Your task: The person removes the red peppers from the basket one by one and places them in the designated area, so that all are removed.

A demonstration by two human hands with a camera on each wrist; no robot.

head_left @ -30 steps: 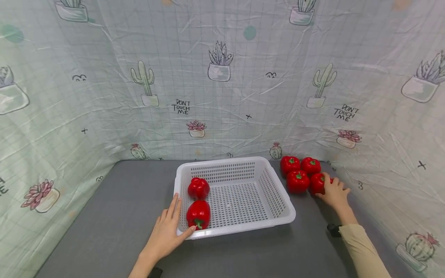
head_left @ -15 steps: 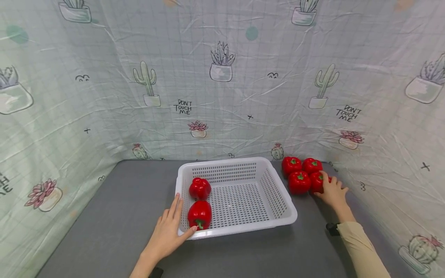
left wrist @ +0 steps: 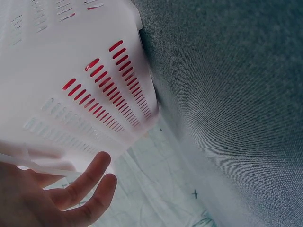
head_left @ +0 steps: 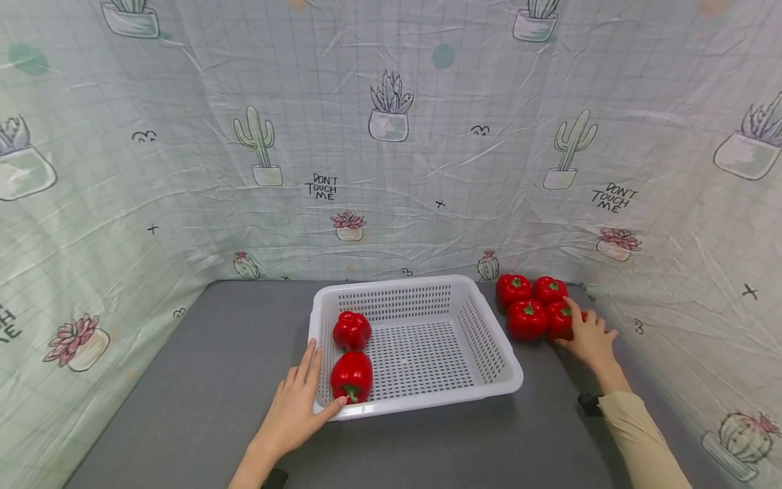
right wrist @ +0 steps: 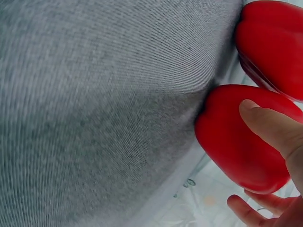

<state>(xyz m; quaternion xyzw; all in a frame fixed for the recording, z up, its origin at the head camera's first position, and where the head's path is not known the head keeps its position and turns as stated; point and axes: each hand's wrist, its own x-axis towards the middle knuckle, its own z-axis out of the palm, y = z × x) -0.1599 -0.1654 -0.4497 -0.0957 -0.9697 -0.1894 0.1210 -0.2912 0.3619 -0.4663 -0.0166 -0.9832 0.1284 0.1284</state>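
A white perforated plastic basket point(head_left: 421, 401) stands on the grey table with two red bell peppers inside at its left, one behind point(head_left: 351, 331) and one in front point(head_left: 352, 373). My left hand point(head_left: 293, 407) rests on the basket's front left corner, fingers along the left rim and thumb at the front rim. Right of the basket, my right hand point(head_left: 589, 341) holds a red bell pepper point(right wrist: 241, 137), thumb on one side and fingers on the other. This pepper appears to sit on the table, partly covered by the hand in the head view.
Three more red bell peppers cluster beside the held one: front left point(head_left: 527, 320), back left point(head_left: 512, 291) and back right point(head_left: 548, 289). A cactus-print cloth point(head_left: 427, 170) hangs behind and along both sides of the table point(head_left: 427, 448).
The head view has shifted slightly. Both hands stay in about the same places, the left at the basket and the right at the bell pepper.
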